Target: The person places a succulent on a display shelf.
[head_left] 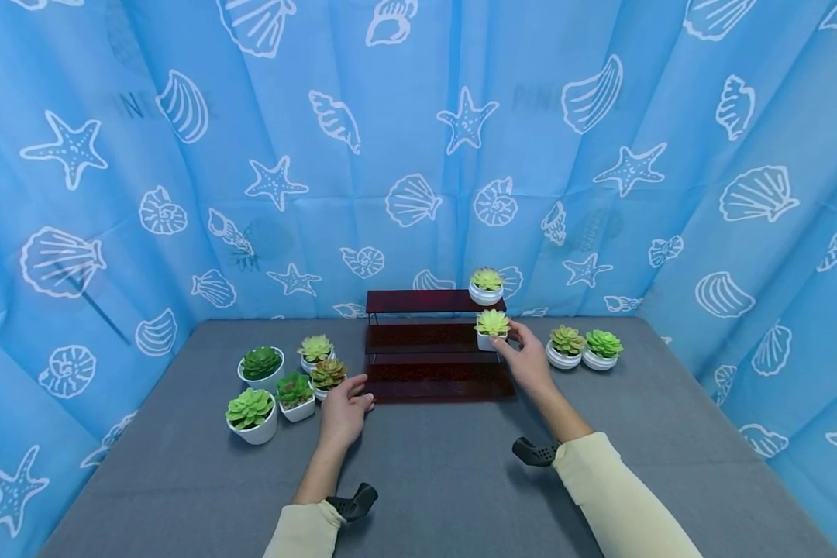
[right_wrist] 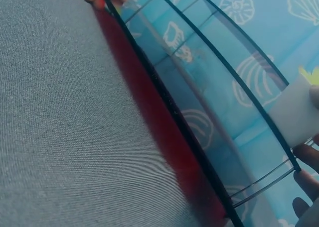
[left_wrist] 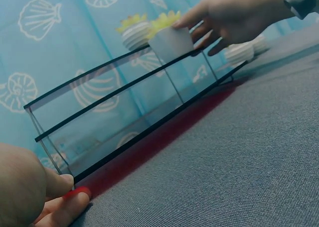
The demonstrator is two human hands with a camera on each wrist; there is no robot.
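A dark red three-tier display stand (head_left: 435, 339) stands toward the back of the table. My left hand (head_left: 343, 415) pinches the front left corner of its lowest tier between thumb and finger, as the left wrist view shows. With thumb and fingers my right hand (head_left: 530, 368) grips a white square pot with a yellow-green succulent (head_left: 492, 329) at the right end of the middle tier. In the left wrist view the pot's base (left_wrist: 172, 44) meets that tier's edge. Behind it, a round white pot with a similar succulent (head_left: 486, 287) stands on the top tier's right end.
Right of the stand sit two ribbed white pots with succulents (head_left: 565, 347) (head_left: 602, 350). Several potted succulents (head_left: 251, 416) cluster at the left, close to my left hand. A blue shell-print curtain (head_left: 411, 155) hangs behind the grey table (head_left: 432, 480).
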